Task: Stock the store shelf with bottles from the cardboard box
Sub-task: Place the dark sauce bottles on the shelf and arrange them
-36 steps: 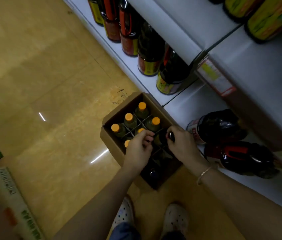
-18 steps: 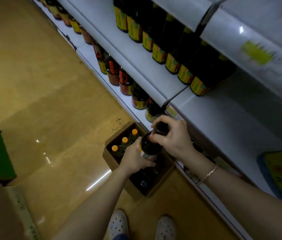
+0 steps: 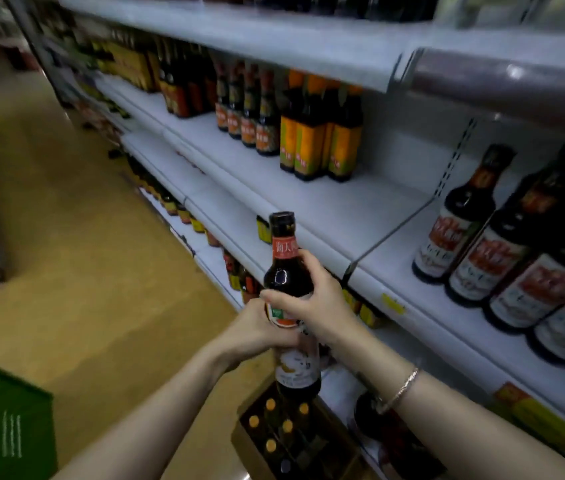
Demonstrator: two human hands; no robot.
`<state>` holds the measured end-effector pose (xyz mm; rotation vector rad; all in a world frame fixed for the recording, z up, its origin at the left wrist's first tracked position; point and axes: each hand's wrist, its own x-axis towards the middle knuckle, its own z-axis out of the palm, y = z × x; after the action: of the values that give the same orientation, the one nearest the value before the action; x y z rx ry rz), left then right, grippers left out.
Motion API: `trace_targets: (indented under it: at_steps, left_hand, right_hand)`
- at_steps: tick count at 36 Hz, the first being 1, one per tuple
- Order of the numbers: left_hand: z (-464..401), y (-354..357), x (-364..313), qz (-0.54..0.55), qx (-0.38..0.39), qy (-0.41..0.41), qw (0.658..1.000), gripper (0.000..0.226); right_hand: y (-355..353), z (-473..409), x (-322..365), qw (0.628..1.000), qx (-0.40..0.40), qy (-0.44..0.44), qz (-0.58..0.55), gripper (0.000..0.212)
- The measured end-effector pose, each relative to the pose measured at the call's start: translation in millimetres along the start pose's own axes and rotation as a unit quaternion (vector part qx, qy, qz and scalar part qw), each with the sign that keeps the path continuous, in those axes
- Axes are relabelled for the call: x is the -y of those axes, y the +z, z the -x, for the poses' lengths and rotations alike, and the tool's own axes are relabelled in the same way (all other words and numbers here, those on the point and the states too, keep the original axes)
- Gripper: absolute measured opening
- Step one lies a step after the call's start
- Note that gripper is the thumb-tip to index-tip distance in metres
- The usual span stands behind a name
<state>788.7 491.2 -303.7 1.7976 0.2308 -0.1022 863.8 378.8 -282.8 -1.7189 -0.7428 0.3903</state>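
dark bottle [image 3: 287,278] in both hands, red neck label, characters unreadable

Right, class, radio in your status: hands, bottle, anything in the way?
Left hand and right hand both gripping dark sauce bottle, upright above cardboard box. Shelf gap ahead unobstructed.

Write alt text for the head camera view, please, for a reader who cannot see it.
Both hands, left and right, hold a dark bottle upright above an open cardboard box of orange-capped bottles. White store shelves alongside carry similar dark bottles.
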Motion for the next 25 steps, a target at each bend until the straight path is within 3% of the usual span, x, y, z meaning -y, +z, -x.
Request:
trace_targets:
  at_steps: [8, 14, 20, 25]
  left_hand:
    - [30, -29, -163, -0.011, 0.006, 0.159, 0.987, 0.03]
    - [39, -18, -256, -0.015, 0.028, 0.201, 0.979, 0.037]
    - [51, 12, -340, -0.008, 0.094, 0.246, 0.965, 0.037]
    - [54, 58, -390, 0.008, 0.088, 0.279, 0.956, 0.034]
  right_hand:
    - [-50, -15, 156, 0.994, -0.053, -0.09, -0.028, 0.059]
    - [-103, 6, 247, 0.985, -0.096, -0.135, -0.044, 0.051]
    - [-164, 38, 305, 0.971, -0.171, -0.155, -0.062, 0.054]
    - [-219, 72, 333, 0.954, -0.238, -0.172, -0.057, 0.046]
